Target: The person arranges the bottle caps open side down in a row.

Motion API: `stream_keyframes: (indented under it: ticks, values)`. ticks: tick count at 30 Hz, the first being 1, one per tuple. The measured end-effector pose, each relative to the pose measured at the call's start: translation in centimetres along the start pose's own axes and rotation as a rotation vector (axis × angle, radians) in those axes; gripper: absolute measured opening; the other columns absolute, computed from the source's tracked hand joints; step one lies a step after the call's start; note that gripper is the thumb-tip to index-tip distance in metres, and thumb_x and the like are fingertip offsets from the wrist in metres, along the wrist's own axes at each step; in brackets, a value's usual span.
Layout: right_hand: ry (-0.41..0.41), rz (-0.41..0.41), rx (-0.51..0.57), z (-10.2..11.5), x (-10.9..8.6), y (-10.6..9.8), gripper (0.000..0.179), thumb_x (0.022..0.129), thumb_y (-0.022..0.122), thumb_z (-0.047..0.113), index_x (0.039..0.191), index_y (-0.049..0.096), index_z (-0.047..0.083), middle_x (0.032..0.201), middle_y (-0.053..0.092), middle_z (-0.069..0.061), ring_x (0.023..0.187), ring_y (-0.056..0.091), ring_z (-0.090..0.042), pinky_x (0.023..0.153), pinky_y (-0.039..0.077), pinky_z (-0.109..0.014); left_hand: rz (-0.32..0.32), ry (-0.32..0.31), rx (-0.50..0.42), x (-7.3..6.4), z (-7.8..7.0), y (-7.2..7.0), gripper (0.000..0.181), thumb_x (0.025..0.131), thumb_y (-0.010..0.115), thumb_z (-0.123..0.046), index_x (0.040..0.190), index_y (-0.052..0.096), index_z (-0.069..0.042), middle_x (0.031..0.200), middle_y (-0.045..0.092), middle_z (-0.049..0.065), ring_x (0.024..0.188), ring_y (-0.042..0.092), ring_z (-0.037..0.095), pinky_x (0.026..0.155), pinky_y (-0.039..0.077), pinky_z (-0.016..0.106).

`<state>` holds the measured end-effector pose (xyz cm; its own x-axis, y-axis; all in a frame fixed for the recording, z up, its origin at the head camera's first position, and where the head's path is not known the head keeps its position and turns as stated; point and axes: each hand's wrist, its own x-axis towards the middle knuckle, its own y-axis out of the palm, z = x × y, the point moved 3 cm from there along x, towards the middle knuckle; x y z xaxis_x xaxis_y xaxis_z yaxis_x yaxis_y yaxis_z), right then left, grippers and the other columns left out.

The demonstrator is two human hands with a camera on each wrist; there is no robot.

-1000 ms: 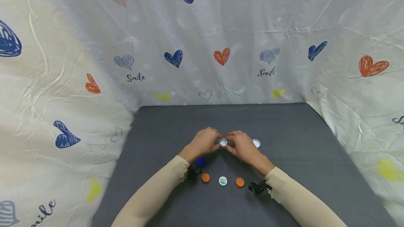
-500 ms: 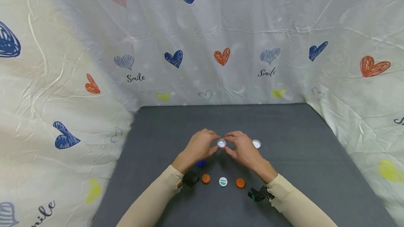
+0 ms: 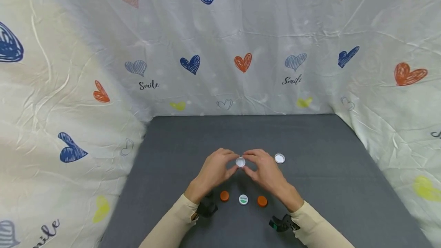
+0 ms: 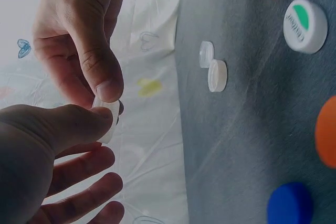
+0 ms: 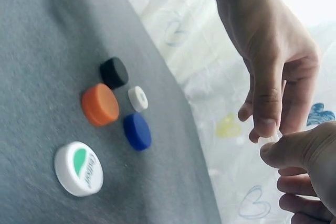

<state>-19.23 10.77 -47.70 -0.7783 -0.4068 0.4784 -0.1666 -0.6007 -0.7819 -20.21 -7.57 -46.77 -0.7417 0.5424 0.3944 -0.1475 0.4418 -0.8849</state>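
My left hand (image 3: pixel 215 167) and right hand (image 3: pixel 265 169) meet above the grey table. Between them they pinch a small whitish bottle cap (image 3: pixel 240 162), its round face turned towards the head camera. Thumbs and forefingers press on its opposite sides. In the left wrist view the thumbs cover much of the cap (image 4: pixel 108 129); in the right wrist view only a pale sliver shows. Nearer the body lie an orange cap (image 3: pixel 224 196), a white cap with a green mark (image 3: pixel 243 199) and another orange cap (image 3: pixel 262 201).
A white flip-top cap (image 4: pixel 217 75) lies right of the hands. A blue cap (image 5: pixel 137 131), a black cap (image 5: pixel 114 72) and a small white cap (image 5: pixel 138 98) lie on the left side, hidden in the head view. A heart-patterned curtain (image 3: pixel 220 30) surrounds the table.
Both hands have moved slightly towards the body with the whitish cap between them. The cap's face shows more fully. The blue cap has gone out of sight behind the left hand.
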Motion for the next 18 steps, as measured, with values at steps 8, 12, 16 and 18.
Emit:
stream_keyframes:
  ticks: [8,12,16,18]
  values:
    - [0.011,-0.007,0.019,0.5,-1.2,0.8,0.032,0.081,0.085,0.023,0.110,0.077,0.014,0.114,0.071,0.000,0.107,0.065,-0.020,0.091,0.054,-0.044,-0.037,-0.048,-0.060,-1.9,-0.1,0.6,0.031,0.084,0.083,-0.028,0.113,0.077,-0.018,0.108,0.074,-0.004,0.099,0.066,0.014,0.083,0.057,0.032]
    - [0.018,-0.014,0.026,0.7,-1.4,1.0,0.031,0.081,0.085,0.023,0.110,0.077,0.015,0.114,0.070,0.002,0.106,0.065,-0.018,0.091,0.054,-0.042,-0.061,-0.060,-0.079,-2.4,-0.2,0.7,0.031,0.083,0.084,-0.027,0.112,0.077,-0.018,0.107,0.074,-0.005,0.099,0.066,0.013,0.083,0.057,0.031]
    - [0.026,-0.013,0.036,0.7,-1.5,1.2,0.031,0.082,0.084,0.024,0.110,0.077,0.015,0.115,0.070,0.003,0.106,0.064,-0.017,0.090,0.055,-0.040,-0.087,-0.060,-0.082,-2.6,-0.3,0.6,0.031,0.082,0.084,-0.026,0.111,0.077,-0.017,0.106,0.074,-0.005,0.097,0.066,0.012,0.081,0.057,0.030]
    - [0.026,-0.012,0.041,0.7,-1.5,1.3,0.031,0.082,0.084,0.024,0.111,0.077,0.015,0.115,0.070,0.002,0.106,0.064,-0.017,0.090,0.055,-0.040,-0.097,-0.058,-0.081,-2.7,-0.3,0.6,0.032,0.082,0.084,-0.025,0.112,0.077,-0.017,0.105,0.074,-0.005,0.096,0.066,0.012,0.080,0.057,0.030]
